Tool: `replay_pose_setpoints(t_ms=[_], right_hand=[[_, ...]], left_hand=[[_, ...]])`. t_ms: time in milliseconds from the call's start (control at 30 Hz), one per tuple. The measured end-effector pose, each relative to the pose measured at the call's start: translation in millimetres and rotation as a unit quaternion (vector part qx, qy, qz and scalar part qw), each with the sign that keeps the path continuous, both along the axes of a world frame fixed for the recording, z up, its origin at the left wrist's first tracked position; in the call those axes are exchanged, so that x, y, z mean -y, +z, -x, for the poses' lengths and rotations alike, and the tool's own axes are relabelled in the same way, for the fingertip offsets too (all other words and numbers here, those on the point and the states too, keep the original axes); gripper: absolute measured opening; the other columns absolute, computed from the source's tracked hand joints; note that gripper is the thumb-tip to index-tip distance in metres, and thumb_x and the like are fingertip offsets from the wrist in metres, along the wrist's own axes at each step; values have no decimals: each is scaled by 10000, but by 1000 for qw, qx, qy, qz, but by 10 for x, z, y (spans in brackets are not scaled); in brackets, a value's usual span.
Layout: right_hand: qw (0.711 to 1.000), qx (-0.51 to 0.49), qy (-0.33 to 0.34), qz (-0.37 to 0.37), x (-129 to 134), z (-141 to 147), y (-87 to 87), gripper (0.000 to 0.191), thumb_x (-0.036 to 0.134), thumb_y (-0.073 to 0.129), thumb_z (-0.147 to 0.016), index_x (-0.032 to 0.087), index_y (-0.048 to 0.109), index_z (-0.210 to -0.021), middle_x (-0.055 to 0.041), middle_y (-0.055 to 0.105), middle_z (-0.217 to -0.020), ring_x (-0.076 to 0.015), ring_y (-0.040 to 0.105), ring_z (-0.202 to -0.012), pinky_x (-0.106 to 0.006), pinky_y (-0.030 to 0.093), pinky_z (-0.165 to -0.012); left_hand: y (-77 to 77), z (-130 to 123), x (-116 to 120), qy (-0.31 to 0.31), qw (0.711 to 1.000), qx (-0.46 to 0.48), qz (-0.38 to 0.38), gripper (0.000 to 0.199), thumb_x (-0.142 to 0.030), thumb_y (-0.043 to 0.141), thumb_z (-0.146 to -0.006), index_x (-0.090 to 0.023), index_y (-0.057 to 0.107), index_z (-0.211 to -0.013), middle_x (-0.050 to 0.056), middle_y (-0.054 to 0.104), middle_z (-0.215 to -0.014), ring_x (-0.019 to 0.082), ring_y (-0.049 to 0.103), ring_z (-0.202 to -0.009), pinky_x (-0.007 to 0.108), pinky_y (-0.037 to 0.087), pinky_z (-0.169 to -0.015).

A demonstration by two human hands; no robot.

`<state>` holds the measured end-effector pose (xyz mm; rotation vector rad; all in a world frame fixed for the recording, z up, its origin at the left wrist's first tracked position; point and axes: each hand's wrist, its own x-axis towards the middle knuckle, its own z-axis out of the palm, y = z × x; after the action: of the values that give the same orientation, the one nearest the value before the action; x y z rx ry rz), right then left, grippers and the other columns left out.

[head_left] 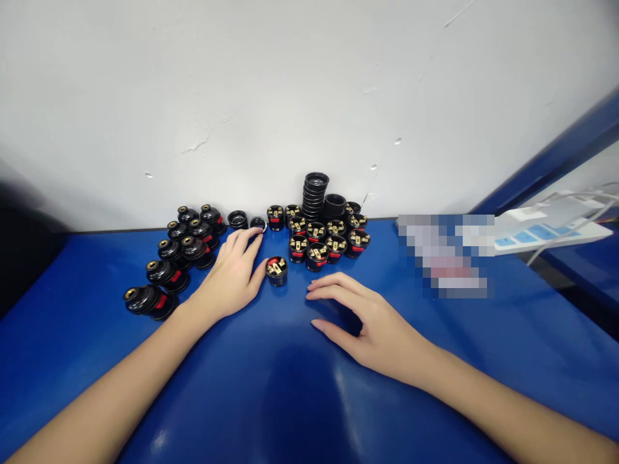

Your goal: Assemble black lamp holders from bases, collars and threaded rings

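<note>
My left hand (pixel 235 270) stretches toward the wall, its fingertips at a small round black cap (pixel 258 223); whether they grip it I cannot tell. The thumb is spread away, beside a black lamp-socket base (pixel 277 272) with brass contacts and a red part, standing upright by itself. Nearer me and to the right, my right hand (pixel 365 316) hovers over the blue table with thumb and fingers apart and nothing between them. Several similar socket bases (pixel 318 256) stand in a group beyond it. Another black cap (pixel 237 220) lies left of the first.
Several black domed sockets with red tabs (pixel 167 276) are grouped at the left. A stack of black threaded rings (pixel 314 196) rises by the white wall (pixel 271 96). At the right are a blurred-out patch (pixel 442 258) and a white board with cables (pixel 546 232). The table (pixel 217 399) is blue.
</note>
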<state>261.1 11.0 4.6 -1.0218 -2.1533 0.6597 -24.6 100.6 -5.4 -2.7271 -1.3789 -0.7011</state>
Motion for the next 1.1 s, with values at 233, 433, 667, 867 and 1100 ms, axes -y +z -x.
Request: replay_pose_setpoints(t_ms=[233,433,667,867,1100], right_hand=[[1000,0,-1,-1,6,-5,1,264,189,731,-1039,242,718,-1297,-112,737,-1333,-249,745,-1262,-427,620,-1133],[1000,2,2,-2,15,6,-13,259,191,729,-1038,240,717,-1292,-114,734,-1340,-251,743,-1263,-436,621,-1132],[1000,1,3,-2,-1,1,17,277,190,730,-1037,257,709,-1305,-111,739,-1337,-259,755,-1251,-451,634,-1118],[1000,-1,5,1,-2,-3,5,278,191,722,-1042,259,705,-1312,-111,736,-1343,-257,753,-1259,-451,630,-1122],[1000,-2,6,4,4,-9,-3,269,196,726,-1041,247,710,-1304,-113,728,-1352,-254,745,-1266,-445,622,-1130]], left_hand=[[21,0,5,-23,1000,14,-3,400,-277,520,-1094,-107,664,-1426,212,635,-1492,401,554,-1417,661,503,-1233],[80,-11,51,-91,993,79,10,204,-196,516,-1109,-199,669,-1244,112,750,-1253,272,708,-1204,493,595,-1102],[74,-7,41,22,994,62,-84,362,-201,545,-1083,-190,590,-1442,198,557,-1589,379,501,-1545,637,454,-1290],[-47,14,-11,71,995,28,-69,472,-274,560,-1077,-105,548,-1517,278,393,-1728,486,278,-1692,742,350,-1339],[-46,23,-34,78,994,25,-67,534,-320,550,-1081,-53,534,-1544,290,520,-1613,476,366,-1654,709,389,-1338]])
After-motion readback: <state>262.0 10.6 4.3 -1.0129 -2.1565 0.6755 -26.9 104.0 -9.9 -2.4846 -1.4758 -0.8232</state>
